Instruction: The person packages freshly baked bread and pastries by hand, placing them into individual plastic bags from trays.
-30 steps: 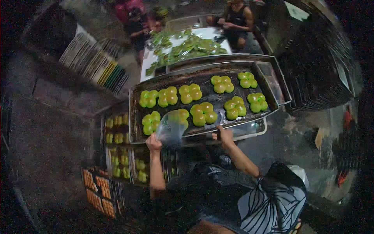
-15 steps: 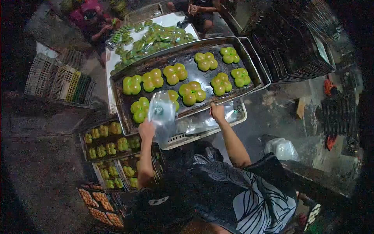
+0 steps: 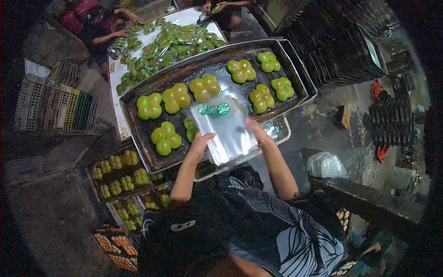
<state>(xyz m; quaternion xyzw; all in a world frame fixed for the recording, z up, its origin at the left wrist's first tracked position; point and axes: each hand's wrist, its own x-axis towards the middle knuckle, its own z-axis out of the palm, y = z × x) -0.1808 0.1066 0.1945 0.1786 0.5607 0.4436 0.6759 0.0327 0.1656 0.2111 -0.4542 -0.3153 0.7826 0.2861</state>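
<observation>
A stack of clear plastic bags (image 3: 228, 131) with green round logos lies across the front of a dark baking tray (image 3: 134, 117). My left hand (image 3: 199, 145) grips the stack's left edge, thumb on top. At its right edge my right hand (image 3: 259, 133) is closed on the bags too, its fingers partly hidden. Around them on the tray sit green four-lobed buns (image 3: 166, 138), several in loose rows. One bun (image 3: 191, 129) is partly covered by the bags, and whatever lies beneath their middle is hidden.
Behind the tray a white table (image 3: 121, 99) bears a heap of bagged green buns (image 3: 180, 44), with two people working there. More trays of buns (image 3: 122, 171) stand low at left. Crates (image 3: 55, 104) are stacked further left, dark trays (image 3: 332, 51) at right.
My left hand has brought the bags rightward over the tray. My right hand has left the tray's front rim and now holds the bags' right side. The view has shifted slightly.
</observation>
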